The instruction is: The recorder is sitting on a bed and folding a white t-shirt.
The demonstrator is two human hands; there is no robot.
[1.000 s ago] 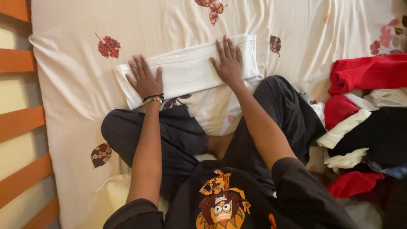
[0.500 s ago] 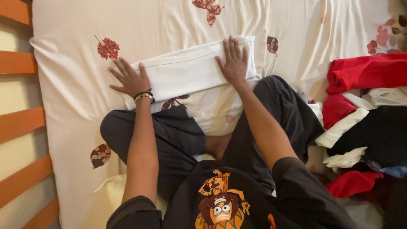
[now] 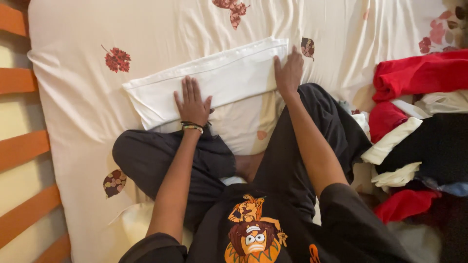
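A folded white cloth (image 3: 219,78) lies as a long band on the cream bedsheet (image 3: 73,112) printed with red leaves, just beyond my crossed legs in dark trousers. My left hand (image 3: 191,101), with a beaded bracelet at the wrist, lies flat with fingers spread on the cloth's near middle. My right hand (image 3: 289,72) presses flat on the cloth's right end. Neither hand grips anything.
A heap of clothes, a red garment (image 3: 419,73), white pieces (image 3: 390,141) and a black garment (image 3: 434,146), lies at my right. An orange wooden slatted bed side (image 3: 19,146) runs down the left.
My left hand has slid from the cloth's left end toward its middle. My right hand has shifted to the cloth's right edge.
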